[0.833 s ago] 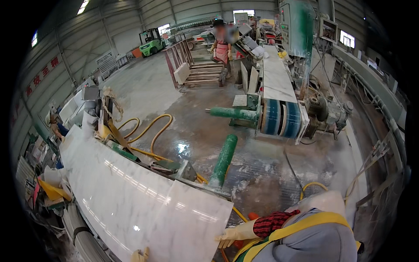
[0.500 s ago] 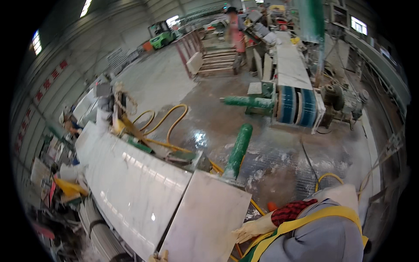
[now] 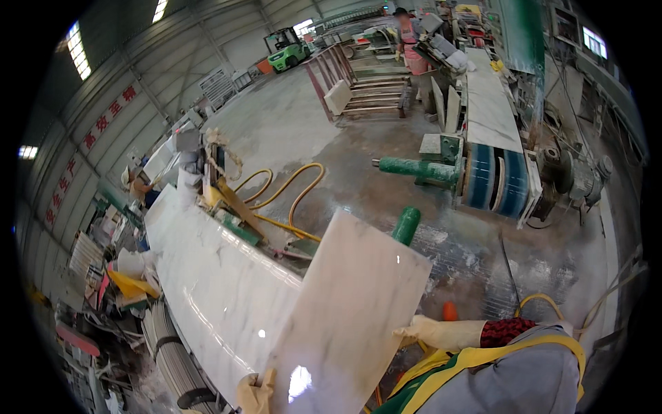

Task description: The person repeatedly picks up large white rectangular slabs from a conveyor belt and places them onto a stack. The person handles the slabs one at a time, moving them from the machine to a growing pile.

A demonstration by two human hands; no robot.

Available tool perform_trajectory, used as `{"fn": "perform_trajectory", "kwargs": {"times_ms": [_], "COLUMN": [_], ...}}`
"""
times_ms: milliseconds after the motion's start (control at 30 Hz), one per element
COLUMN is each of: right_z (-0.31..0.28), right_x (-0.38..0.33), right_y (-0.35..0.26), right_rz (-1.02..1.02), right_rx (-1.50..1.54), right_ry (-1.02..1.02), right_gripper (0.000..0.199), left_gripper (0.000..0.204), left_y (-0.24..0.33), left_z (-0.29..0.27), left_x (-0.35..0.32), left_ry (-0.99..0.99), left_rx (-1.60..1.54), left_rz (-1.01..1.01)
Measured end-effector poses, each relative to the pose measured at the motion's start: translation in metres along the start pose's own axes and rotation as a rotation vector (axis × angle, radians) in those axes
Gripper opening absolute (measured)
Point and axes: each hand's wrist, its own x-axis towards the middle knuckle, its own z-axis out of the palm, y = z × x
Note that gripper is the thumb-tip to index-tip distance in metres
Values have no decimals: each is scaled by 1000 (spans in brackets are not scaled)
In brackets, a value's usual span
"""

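A rectangular white marble slab (image 3: 353, 303) with faint grey veins is tilted in front of me, its far end raised. My left hand (image 3: 255, 392), in a pale glove, grips its near left edge, the thumb over the polished face. On the opposite edge my right hand (image 3: 418, 331), in a pale glove, is closed with fingers partly hidden by the slab. Beneath and to the left, a longer glossy marble slab (image 3: 214, 269) lies flat; the tilted slab overlaps its near right end. A green roller bar (image 3: 407, 225) shows behind the tilted slab's far edge.
Across the wet floor stands a belt conveyor (image 3: 498, 176) carrying a marble piece, with a green bar (image 3: 420, 170) jutting left. A yellow hose (image 3: 314, 178) loops over the floor. Bundled grey strips (image 3: 164, 345) lie at left. Two people work farther off, beyond them a green forklift (image 3: 286, 52).
The near slab has risen and tilted, where before it lay level beside the long slab. Both my hands moved up with it. The whole view shifted slightly.
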Motion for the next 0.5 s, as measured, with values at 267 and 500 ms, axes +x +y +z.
{"fn": "perform_trajectory", "kwargs": {"times_ms": [267, 500], "right_z": [-202, -372], "right_x": [42, 7], "right_y": [-134, -274], "right_rz": [-430, -548], "right_rx": [-200, -66], "right_ry": [328, 734], "right_gripper": [51, 51], "left_gripper": [53, 62], "left_y": [259, 440], "left_z": [125, 311], "left_x": [34, 82], "left_ry": [38, -250], "left_rx": [-53, -369], "left_rz": [189, 440]}}
